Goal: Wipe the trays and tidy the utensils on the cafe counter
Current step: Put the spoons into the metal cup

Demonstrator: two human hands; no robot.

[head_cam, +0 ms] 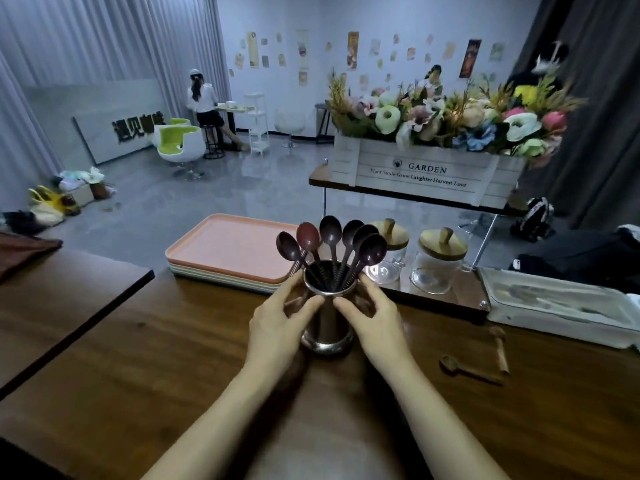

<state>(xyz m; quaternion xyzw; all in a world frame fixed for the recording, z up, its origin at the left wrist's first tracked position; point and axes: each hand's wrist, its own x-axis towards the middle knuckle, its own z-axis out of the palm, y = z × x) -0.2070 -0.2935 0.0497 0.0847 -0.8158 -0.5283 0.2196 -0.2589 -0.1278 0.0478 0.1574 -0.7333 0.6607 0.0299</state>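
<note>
- I can read "GARDEN" on the flower crate [415, 171].
- Steel cup [327, 327] holds 6 dark spoons [330, 230].
- Left hand [277, 323] and right hand [375, 320] both wrap fingers round it.

The room was dim and evenly lit with a cool bluish cast, the pale far wall [311, 84] being its brightest part. Soft glare lay on the grey floor [242, 181] and on the metal cup [327, 325], while the wooden counter [166, 362] looked dark. The wide lens bent lines near the edges, and everything appeared slightly blurred.
</note>
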